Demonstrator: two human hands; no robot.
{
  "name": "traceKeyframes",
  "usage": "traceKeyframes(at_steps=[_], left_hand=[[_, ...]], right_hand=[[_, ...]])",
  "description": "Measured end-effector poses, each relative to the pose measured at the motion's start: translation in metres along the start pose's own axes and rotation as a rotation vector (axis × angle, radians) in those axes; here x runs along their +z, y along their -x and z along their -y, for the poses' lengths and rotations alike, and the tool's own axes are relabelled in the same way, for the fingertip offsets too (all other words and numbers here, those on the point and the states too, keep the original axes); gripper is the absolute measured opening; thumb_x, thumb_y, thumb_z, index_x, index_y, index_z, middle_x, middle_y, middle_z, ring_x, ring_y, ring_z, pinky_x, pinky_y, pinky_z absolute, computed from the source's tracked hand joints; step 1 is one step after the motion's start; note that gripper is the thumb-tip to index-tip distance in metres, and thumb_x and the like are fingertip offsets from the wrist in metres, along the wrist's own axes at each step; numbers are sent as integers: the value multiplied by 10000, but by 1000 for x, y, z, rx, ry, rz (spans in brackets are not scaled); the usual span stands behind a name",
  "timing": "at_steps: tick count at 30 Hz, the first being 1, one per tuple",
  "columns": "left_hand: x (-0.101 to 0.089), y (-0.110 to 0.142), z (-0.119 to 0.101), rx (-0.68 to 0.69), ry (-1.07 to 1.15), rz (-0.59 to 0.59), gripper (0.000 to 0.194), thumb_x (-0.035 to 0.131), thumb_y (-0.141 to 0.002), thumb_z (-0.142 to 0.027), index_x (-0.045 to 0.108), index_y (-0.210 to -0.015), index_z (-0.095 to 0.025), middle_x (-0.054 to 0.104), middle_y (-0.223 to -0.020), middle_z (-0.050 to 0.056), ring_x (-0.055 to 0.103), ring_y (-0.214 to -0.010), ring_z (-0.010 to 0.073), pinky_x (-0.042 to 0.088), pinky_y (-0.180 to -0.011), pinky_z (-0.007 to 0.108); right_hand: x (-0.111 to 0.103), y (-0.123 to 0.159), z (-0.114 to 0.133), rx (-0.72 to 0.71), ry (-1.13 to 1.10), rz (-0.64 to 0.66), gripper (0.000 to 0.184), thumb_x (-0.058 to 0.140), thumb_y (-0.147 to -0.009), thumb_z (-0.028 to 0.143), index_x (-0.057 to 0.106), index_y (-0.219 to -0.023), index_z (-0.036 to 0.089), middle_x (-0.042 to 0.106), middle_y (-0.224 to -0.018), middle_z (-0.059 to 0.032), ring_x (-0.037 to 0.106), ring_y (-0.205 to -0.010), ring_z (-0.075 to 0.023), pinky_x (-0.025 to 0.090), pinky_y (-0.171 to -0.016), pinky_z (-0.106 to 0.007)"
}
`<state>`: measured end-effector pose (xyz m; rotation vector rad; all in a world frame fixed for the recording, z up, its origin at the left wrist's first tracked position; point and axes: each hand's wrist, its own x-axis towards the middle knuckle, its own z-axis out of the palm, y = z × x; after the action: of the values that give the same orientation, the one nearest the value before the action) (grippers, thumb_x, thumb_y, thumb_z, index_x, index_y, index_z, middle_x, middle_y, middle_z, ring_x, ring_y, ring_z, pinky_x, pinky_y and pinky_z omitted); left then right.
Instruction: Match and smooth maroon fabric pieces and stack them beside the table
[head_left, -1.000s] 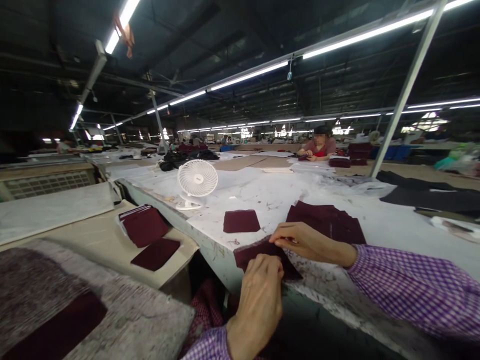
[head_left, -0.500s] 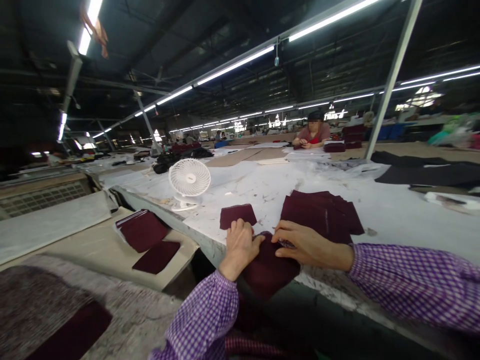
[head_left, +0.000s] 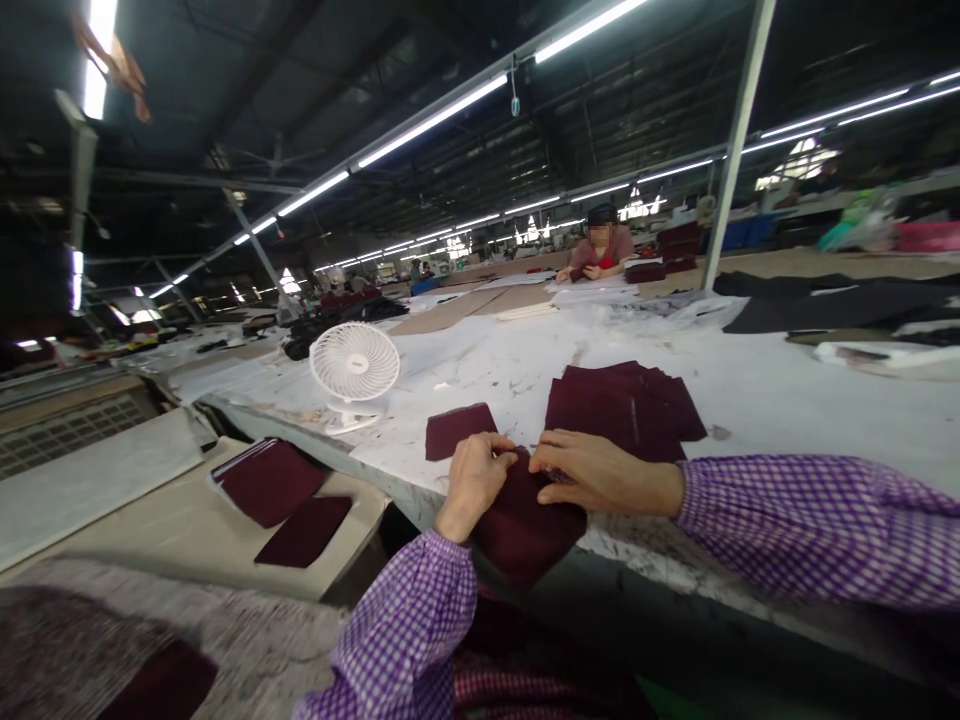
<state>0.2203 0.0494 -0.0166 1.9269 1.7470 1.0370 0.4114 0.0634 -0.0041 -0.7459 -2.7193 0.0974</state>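
Maroon cloth, the held piece, lies at the near edge of the white-covered worktop, its lower part hanging over the side. The left hand pinches its far left edge between thumb and fingers. The right hand bends its fingers against the far right edge, thumb apart from forefinger; whether it grips I cannot tell. Just beyond the left hand lies a flat maroon piece; beyond the right, a fanned maroon pile. Farther left stands a white fan. On a lower beige surface at left rest a maroon stack and a loose maroon piece. A co-worker leans over the far side.
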Motion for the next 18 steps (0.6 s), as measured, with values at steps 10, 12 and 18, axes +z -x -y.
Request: traceKeyframes(at_steps=[10,12,18], left_hand=[[12,6,7,160,-142,-68,192,572,-818,-149,733,-896,-219,645,-846,18,598,-831,150,463,-779,268],[12,6,8,163,-136,-72,185,568,-826,-161,735,-884,-217,640,-836,15,594,-823,149,463,-769,265],[15,8,8,247,-284,-57,223,519,-858,-149,727,-908,-211,622,-843,30,567,-846,156,451,-776,268]], right_hand=[[9,2,-12,-11,139,-65,349,482,-903,403,649,-1115,181,557,-936,-92,512,-854,-199,450,-783,-347],[9,2,-11,-17,143,-71,347,487,-901,402,655,-1104,177,558,-932,-93,513,-847,-196,451,-782,-345],[9,1,-10,-20,148,-88,335,502,-894,395,670,-1074,168,559,-908,-96,518,-832,-193,458,-762,-336]])
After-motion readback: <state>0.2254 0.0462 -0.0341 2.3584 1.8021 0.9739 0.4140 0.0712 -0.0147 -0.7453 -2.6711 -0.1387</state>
